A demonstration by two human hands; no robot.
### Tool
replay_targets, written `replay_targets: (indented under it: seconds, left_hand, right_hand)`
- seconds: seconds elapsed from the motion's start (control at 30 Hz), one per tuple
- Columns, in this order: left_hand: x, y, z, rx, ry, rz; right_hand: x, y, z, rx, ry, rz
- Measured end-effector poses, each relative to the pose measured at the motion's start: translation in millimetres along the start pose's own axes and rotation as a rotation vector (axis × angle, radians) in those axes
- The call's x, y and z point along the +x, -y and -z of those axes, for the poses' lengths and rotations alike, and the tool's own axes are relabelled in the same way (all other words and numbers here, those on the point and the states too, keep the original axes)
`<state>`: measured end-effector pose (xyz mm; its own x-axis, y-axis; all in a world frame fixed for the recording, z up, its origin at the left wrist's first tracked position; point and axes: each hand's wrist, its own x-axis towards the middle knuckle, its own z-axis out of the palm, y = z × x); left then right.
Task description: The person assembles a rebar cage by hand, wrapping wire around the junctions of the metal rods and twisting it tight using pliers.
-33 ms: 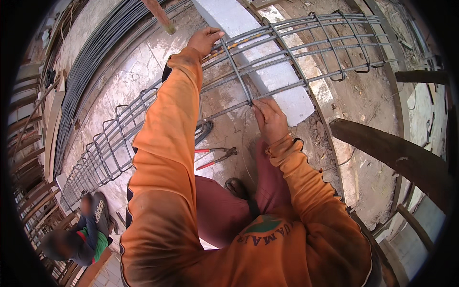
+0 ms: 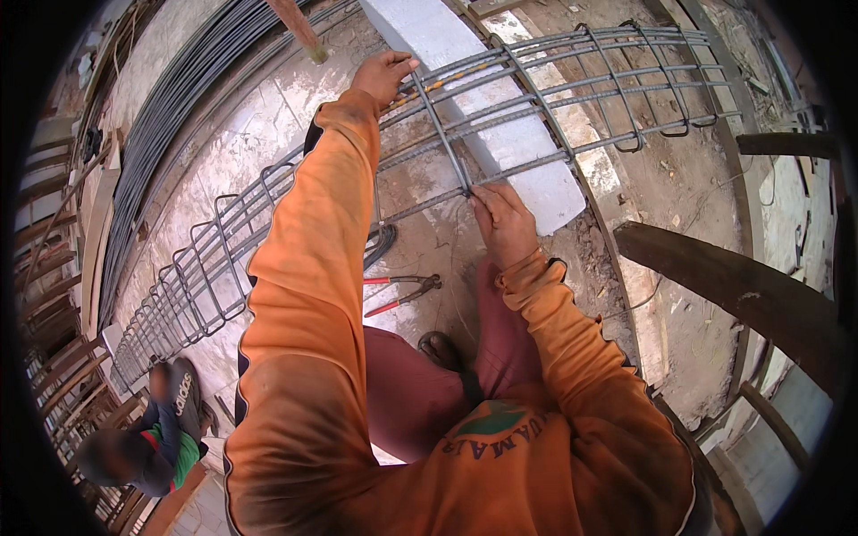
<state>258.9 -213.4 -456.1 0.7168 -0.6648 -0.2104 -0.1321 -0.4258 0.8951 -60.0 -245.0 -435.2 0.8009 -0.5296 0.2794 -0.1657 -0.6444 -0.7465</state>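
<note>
A long rebar cage (image 2: 536,171) of ribbed bars and square stirrups runs across in front of me. Between my hands one rebar stirrup (image 2: 441,132) crosses the long bars. My left hand (image 2: 380,77) has its fingers closed at the stirrup's far corner, by a bar with a yellowish mark. At the near corner, my right hand (image 2: 507,225) pinches the stirrup against the nearest long bar with thumb and fingers. Red-handled pincers (image 2: 413,291) lie opened on the ground below, and a coil of thin wire (image 2: 382,243) rests beside them, partly behind my left sleeve.
A pale block (image 2: 536,192) lies under the cage. Dark wooden beams (image 2: 715,268) stick in from the right. A bundle of long steel bars (image 2: 170,161) curves along the far left, near a wooden post (image 2: 299,31). Another person (image 2: 147,447) crouches at the lower left, by the cage's end.
</note>
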Motion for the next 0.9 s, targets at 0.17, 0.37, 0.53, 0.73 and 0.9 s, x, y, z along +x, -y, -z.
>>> replay_targets:
  seconds: [0.17, 0.37, 0.53, 0.73, 0.9]
  left_hand:
    - [-53.6, -22.9, -10.0, 0.282, -0.226, -0.075]
    - [-208.1, -35.2, -30.1, 0.355, 0.071, -0.06]
    - [-265.1, -48.8, -87.5, -0.092, 0.19, 0.282]
    - [-307.9, -82.7, -163.7, -0.528, -0.243, 0.346]
    - [-316.7, -93.4, -177.8, -0.489, -0.419, 0.261]
  right_hand:
    - [8.8, -3.1, 17.2, -0.305, 0.091, 0.082]
    - [33.2, 1.3, 27.6, -0.51, 0.297, 0.338]
    - [34.5, -8.2, 27.6, -0.562, 0.325, 0.485]
    - [30.8, -15.8, 16.5, -0.525, 0.321, 0.529]
    - [40.1, -10.9, 23.4, -0.438, 0.446, 0.412]
